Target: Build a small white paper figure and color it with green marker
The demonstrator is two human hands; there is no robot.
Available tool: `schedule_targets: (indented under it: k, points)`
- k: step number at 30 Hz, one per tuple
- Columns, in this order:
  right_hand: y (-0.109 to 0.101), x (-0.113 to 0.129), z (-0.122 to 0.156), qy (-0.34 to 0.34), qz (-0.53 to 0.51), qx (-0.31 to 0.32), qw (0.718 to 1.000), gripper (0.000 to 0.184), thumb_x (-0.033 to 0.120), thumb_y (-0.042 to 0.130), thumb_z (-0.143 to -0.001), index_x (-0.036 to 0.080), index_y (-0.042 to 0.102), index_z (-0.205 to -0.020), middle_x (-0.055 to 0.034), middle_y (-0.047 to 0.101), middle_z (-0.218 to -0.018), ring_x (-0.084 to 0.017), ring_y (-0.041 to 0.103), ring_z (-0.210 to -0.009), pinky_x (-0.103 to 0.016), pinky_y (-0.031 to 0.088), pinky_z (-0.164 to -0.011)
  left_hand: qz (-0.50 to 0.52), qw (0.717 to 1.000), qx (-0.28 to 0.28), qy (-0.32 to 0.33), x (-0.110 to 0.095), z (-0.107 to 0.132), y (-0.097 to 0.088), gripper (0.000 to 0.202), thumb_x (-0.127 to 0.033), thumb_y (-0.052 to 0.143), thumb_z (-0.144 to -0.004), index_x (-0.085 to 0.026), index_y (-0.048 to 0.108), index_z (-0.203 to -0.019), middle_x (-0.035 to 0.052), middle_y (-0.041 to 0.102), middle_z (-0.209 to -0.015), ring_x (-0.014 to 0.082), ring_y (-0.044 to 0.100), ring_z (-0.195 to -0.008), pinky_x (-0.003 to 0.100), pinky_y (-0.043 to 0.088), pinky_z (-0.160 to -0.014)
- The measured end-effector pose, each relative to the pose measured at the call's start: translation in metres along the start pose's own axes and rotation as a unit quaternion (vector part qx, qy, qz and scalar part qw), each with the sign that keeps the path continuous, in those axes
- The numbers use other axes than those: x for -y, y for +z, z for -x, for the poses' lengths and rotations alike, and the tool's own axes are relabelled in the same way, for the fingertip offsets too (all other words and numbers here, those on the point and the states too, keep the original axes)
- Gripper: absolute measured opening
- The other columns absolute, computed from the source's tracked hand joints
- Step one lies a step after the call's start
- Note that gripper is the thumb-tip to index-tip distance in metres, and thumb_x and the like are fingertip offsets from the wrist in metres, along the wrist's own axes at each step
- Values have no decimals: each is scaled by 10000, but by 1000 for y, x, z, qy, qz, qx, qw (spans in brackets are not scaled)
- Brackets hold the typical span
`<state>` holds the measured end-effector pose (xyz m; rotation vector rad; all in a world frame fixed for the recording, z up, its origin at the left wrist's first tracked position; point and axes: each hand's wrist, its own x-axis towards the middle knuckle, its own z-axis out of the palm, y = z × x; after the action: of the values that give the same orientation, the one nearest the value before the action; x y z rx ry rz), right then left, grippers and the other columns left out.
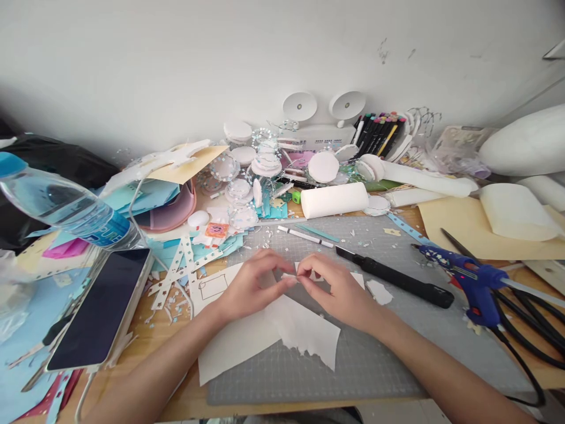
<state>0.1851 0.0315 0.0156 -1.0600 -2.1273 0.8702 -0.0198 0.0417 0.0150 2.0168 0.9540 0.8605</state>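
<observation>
My left hand (258,282) and my right hand (338,287) meet over the cutting mat (282,386), fingertips pinched together. Between them is a small scrap of white paper (289,276), mostly covered by the fingers. Below the hands lies a white paper sheet with a torn edge (311,333). Partly under my left hand is another white sheet with a hand-drawn rectangle (213,286). Torn white bits (378,291) rest beside my right hand. A black-handled craft knife (395,277) lies just beyond it.
To the right are a blue glue gun (472,280) with its cable and large black scissors (529,321). A phone (101,309) on a cable and a tilted water bottle (66,203) are at left. White rolls (334,200), round paper pieces and markers (379,134) crowd the back.
</observation>
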Motion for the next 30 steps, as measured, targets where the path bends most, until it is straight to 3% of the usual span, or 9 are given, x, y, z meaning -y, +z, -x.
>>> schedule_targets:
  k: [3, 15, 22, 30]
  points:
    - [1, 3, 1, 4, -17, 16, 1000, 108, 139, 469, -903, 216, 497, -832, -4, 542, -798, -141, 518, -767, -264, 419, -675, -2, 1000, 14, 3, 0, 1, 1, 152, -260, 549, -898, -179, 667, -846, 50, 635, -802, 164, 568, -777, 294, 460, -720]
    - [0, 3, 3, 13, 13, 14, 1000, 61, 199, 524, -886, 216, 511, -829, -2, 576, -793, -150, 536, -775, -277, 425, -700, 42, 999, -5, 2, 1, 2, 2, 132, -223, 568, -891, -170, 687, -868, 57, 638, -822, 156, 587, -778, 280, 471, -716]
    - [0, 1, 2, -23, 29, 7, 999, 109, 131, 504, -865, 213, 518, -794, -5, 579, -754, -152, 527, -739, -298, 422, -709, -11, 999, -6, 48, -2, 1, 4, 100, -222, 593, -861, -181, 665, -806, 43, 662, -776, 159, 586, -748, 302, 453, -726]
    - [3, 0, 3, -39, 55, 4, 998, 88, 130, 558, -843, 210, 524, -836, -11, 591, -789, -166, 543, -789, -313, 426, -736, -71, 995, 13, 72, 3, 3, 5, 104, -145, 578, -855, -193, 671, -858, 24, 647, -805, 155, 590, -762, 318, 397, -751]
